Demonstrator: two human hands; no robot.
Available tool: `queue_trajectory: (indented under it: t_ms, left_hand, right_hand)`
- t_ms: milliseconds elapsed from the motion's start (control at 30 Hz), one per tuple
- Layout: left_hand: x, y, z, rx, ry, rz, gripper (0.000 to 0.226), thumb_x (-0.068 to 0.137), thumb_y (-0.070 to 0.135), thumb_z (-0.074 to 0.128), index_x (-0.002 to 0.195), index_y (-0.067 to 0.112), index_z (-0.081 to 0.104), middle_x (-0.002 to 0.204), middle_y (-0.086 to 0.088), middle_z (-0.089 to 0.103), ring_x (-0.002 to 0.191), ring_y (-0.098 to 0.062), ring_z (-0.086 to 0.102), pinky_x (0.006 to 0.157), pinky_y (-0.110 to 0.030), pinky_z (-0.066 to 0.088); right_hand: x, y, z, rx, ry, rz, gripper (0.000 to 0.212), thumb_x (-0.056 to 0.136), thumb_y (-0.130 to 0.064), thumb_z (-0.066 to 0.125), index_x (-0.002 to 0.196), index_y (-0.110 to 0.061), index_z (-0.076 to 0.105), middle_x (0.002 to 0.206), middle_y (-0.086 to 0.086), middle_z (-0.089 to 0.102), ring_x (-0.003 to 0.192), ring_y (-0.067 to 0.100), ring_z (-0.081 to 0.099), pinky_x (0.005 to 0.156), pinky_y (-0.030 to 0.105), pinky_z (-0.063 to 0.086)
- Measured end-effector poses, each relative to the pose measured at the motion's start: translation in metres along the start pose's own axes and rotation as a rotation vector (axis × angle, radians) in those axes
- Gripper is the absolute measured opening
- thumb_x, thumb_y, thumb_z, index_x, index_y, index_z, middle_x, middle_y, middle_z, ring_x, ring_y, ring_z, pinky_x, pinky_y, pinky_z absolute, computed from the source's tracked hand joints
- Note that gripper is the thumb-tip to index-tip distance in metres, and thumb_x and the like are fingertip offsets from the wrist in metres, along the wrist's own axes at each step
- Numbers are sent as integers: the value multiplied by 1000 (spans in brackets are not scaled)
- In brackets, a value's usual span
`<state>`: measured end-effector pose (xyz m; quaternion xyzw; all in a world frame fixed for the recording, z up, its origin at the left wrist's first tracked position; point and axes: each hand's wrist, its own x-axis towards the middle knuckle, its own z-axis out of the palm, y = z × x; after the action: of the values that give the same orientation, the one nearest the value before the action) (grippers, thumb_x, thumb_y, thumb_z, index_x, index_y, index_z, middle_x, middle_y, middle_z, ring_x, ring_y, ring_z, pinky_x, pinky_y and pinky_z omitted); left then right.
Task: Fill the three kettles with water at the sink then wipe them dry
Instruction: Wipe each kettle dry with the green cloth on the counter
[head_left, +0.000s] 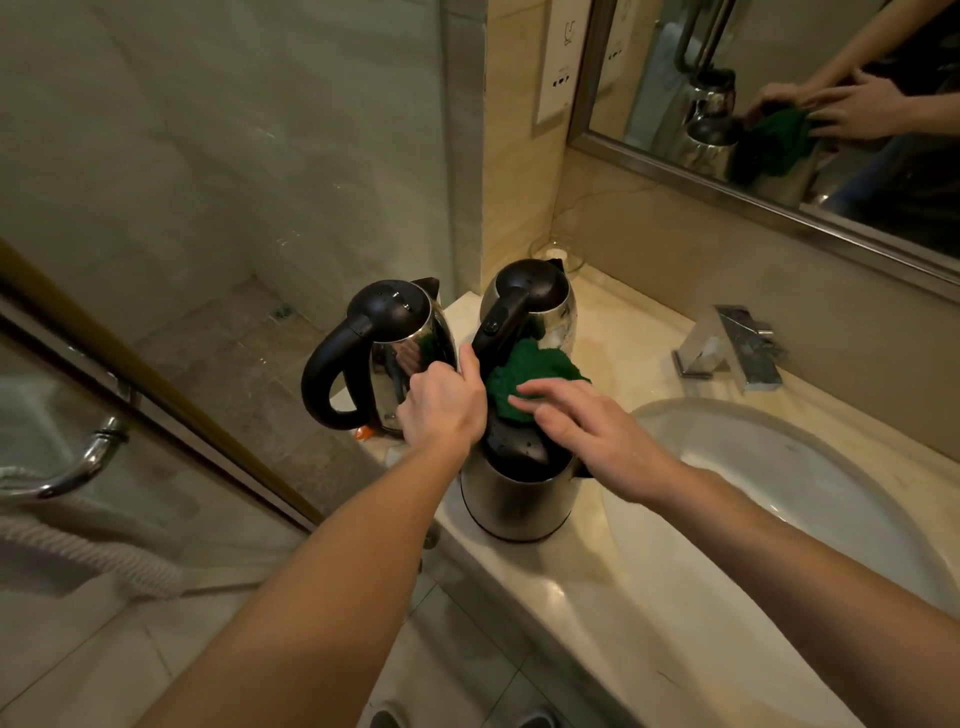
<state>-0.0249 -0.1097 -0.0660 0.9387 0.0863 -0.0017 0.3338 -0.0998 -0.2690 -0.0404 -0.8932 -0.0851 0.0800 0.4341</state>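
Three steel kettles stand upright on the marble counter (628, 332), left of the sink basin (810, 483). The nearest kettle (514, 506) sits at the counter's front edge, directly under both hands. The two others are behind it: the left rear kettle (389, 312) near the glass screen and the right rear kettle (530, 286) towards the wall.

The left hand (441, 410) is on the near kettle's left side. Its fingers curl down out of sight, apparently clasping the hidden handle, and its thumb points up. The right hand (587, 426) lies with straight fingers pressing a green cloth (535, 366) onto the far part of the black lid (519, 449), which shows water beads.

Wiping seems to be underway on the lid, with the steel body not yet covered. That body runs straight down below the hands along the kettle's vertical axis. The cloth hand is on the sink side, so it is better placed to sweep down the right wall while the left hand steadies the kettle
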Motion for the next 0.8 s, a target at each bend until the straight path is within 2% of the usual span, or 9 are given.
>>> queue_trajectory:
  t_ms: [100,267,367,500,633,733,800]
  left_hand:
    - [-2,1,-1,2,-9,-5,64,103,54,23,96,10,69,88,-5,56,83,-24,50,82,-40,39]
    - [-3,1,0,7,1,1,64,104,52,22,99,8,68,93,-9,61,97,-34,60,79,-40,38]
    - [-2,1,0,5,-2,2,65,103,53,22,100,8,69,100,-13,66,97,-34,61,80,-40,39]
    - [-3,1,-1,13,-4,5,64,104,52,22,101,8,69,101,-12,64,98,-33,60,76,-38,34]
    - [-4,2,-2,11,-16,3,64,104,52,22,104,8,68,107,-15,66,101,-34,60,79,-39,35]
    - [-5,2,-3,18,-27,7,64,104,52,22,108,7,68,111,-16,66,105,-34,59,86,-41,40]
    - [-5,2,-3,19,-31,10,64,104,51,22,108,6,67,112,-16,65,106,-34,59,85,-40,39]
  right_hand:
    - [-13,-5,3,-205,-60,-75,68,87,-67,27,139,-29,47,131,-22,58,123,-7,34,99,22,35]
    - [-25,-3,4,-438,-129,-150,73,89,-74,19,145,-32,39,133,-12,57,126,3,35,97,36,44]
    - [-28,-5,1,-532,-177,-190,81,87,-78,8,148,-32,34,131,-3,57,125,8,37,96,36,43]
    - [-31,-7,-5,-648,-228,-279,80,90,-73,6,149,-26,34,122,2,64,121,14,40,90,36,44]
    - [-24,-3,-12,-674,-250,-327,77,92,-71,7,149,-25,33,125,-3,64,117,10,40,87,35,46]
    - [-17,1,-16,-622,-251,-291,71,93,-69,15,151,-30,26,138,-18,54,118,2,36,91,29,43]
    - [-13,5,-17,-577,-210,-255,69,93,-65,20,152,-30,26,138,-21,53,117,4,36,94,27,41]
